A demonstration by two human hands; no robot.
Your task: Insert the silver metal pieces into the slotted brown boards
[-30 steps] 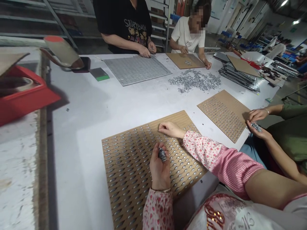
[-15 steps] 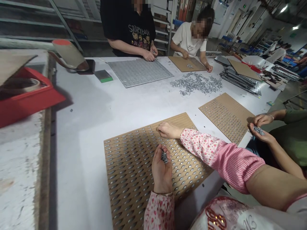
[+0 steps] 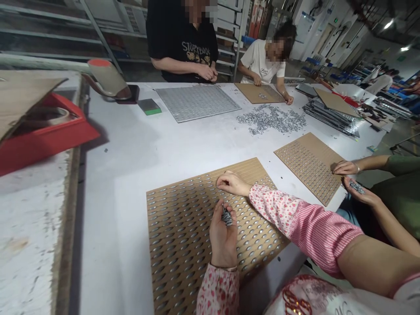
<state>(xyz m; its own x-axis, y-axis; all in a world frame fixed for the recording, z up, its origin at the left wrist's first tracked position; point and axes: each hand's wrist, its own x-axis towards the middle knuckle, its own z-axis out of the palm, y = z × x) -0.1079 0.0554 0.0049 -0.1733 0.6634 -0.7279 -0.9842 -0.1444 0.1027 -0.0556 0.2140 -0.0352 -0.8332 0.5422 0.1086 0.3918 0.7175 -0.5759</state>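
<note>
A brown board [image 3: 183, 258] lies on the table in front of me, covered in rows of small silvery oval pieces. Over its middle my left hand [image 3: 224, 236] is cupped palm up, fingers curled round a small heap of the metal pieces [image 3: 227, 216]. Just beyond it my right hand [image 3: 232, 183] rests at the board's upper part, thumb and fingertips pinched together at a row. Whatever lies between those fingertips is too small to make out. Bare grooved strips show along the board's far right end.
Loose metal pieces [image 3: 272, 119] are heaped mid-table. A co-worker's hand [image 3: 344, 167] works at a second board [image 3: 306, 168] on my right. Across the table, two people handle a grey panel [image 3: 197, 103] and another board [image 3: 251, 94]. A red bin [image 3: 49, 135] and a mug [image 3: 106, 78] stand left.
The whole view has shifted slightly. My right hand stays pinched near the same rows, my left still cupped. The co-worker's hand at right has moved from the palm to the board.
</note>
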